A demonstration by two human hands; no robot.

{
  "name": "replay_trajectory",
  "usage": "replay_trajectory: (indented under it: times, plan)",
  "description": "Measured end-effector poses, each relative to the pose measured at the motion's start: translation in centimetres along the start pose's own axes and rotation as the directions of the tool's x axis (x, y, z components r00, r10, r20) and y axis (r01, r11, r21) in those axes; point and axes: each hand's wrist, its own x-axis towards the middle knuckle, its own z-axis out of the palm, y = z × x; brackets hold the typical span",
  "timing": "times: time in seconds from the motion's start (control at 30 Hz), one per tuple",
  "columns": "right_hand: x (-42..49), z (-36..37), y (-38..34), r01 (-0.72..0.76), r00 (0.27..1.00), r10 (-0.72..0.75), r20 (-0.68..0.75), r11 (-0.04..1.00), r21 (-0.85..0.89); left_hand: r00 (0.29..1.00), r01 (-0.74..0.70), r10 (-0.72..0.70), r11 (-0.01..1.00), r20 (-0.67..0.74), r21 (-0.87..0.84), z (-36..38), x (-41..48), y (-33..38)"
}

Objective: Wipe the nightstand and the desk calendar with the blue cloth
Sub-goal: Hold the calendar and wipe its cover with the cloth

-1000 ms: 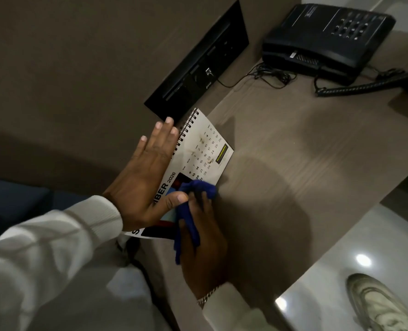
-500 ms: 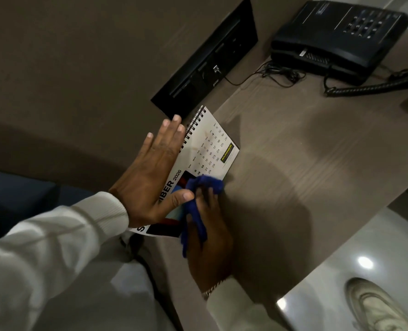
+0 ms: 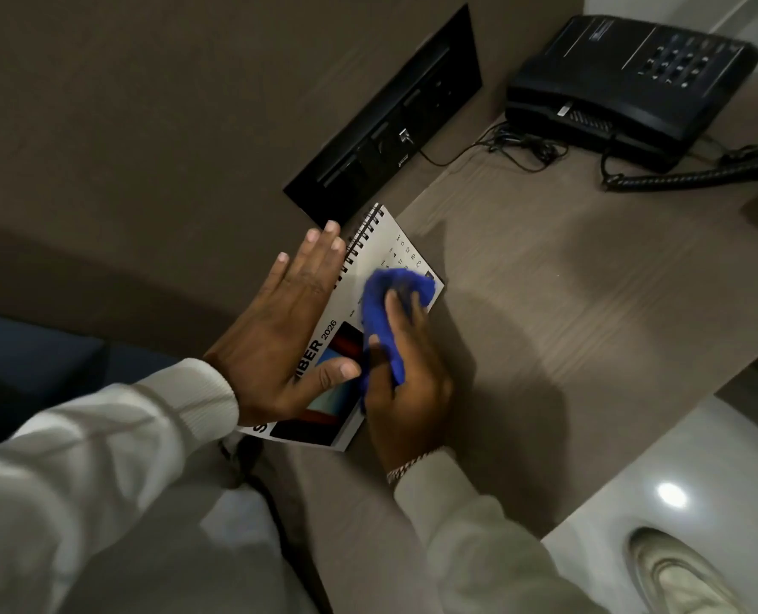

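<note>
A white spiral-bound desk calendar [image 3: 379, 250] stands at the left edge of the grey wood-grain nightstand [image 3: 567, 303]. My left hand [image 3: 286, 334] lies flat against its spiral side with fingers spread, steadying it, the thumb on the printed picture. My right hand [image 3: 406, 387] is shut on the bunched blue cloth [image 3: 390, 303], which is pressed on the date grid in the upper part of the calendar's face. The cloth hides most of the dates.
A black telephone [image 3: 625, 77] with a coiled cord [image 3: 696, 175] sits at the nightstand's far end. A black socket panel [image 3: 390, 113] is set in the wall behind the calendar. A shoe [image 3: 678, 573] stands on the glossy floor at bottom right.
My right hand has pushed the blue cloth up the calendar face, from the picture area onto the date grid. My left hand stays flat on the calendar.
</note>
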Motion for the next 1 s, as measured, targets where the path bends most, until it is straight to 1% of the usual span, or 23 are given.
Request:
replay_trajectory:
  times: [0.07,0.13,0.2,0.3,0.43,0.53,0.63,0.7,0.77,0.8,0.87,0.93,1.0]
  plan:
    - [-2.4,0.1,0.1,-0.007,0.997,0.006,0.079,1.000,0.017,1.000,-0.002,0.002,1.000,-0.001,-0.001,0.0,0.0,0.0]
    - [-4.2,-0.1,0.1,0.016,0.988,-0.022,0.154,0.999,0.039,1.000,0.004,-0.004,1.000,0.004,0.005,0.1,0.1,0.0]
    - [-4.2,-0.2,0.0,0.058,0.987,-0.065,0.144,0.997,0.056,1.000,0.006,-0.007,1.000,0.012,0.009,0.2,0.1,0.0]
    - [-1.2,-0.1,-0.6,0.088,0.993,-0.092,0.072,0.995,0.054,1.000,0.002,-0.002,1.000,0.020,0.004,0.2,0.0,0.0]
    - [3.3,-0.2,-0.6,0.053,0.998,-0.054,0.034,0.998,0.030,1.000,0.017,-0.017,1.000,0.020,0.004,0.2,0.1,0.1]
    - [2.1,-0.3,0.2,0.015,1.000,-0.015,0.004,1.000,0.009,1.000,0.022,-0.022,1.000,0.014,0.006,0.1,0.1,0.1]
    - [-1.7,-0.3,0.9,0.010,0.997,-0.004,0.071,0.996,-0.084,0.999,0.032,-0.032,0.999,0.031,0.010,0.1,0.2,0.1]
    - [-3.0,-0.2,0.7,0.031,0.991,-0.024,0.128,0.998,-0.053,0.999,0.034,-0.035,0.999,0.035,0.016,0.2,0.1,-0.1]
    - [-2.1,0.1,0.2,0.086,0.987,-0.081,0.142,0.996,-0.026,0.999,0.021,-0.021,1.000,0.036,0.007,0.3,0.1,-0.2]
    - [-1.1,0.2,-0.1,0.104,0.987,-0.102,0.123,0.995,-0.003,0.999,0.015,-0.015,1.000,0.032,0.000,0.4,0.1,-0.3]
    - [1.2,0.6,-0.6,0.111,0.993,-0.112,0.029,0.993,0.043,1.000,0.010,-0.010,1.000,0.029,-0.004,0.4,0.1,-0.3]
    - [3.2,0.8,-0.9,0.072,0.997,-0.070,-0.037,0.996,0.052,0.999,0.022,-0.021,1.000,0.028,-0.006,0.5,0.1,-0.4]
    - [4.0,0.9,-0.8,0.029,0.997,-0.027,-0.065,0.999,0.026,0.999,0.037,-0.037,0.999,0.028,-0.003,0.6,0.1,-0.3]
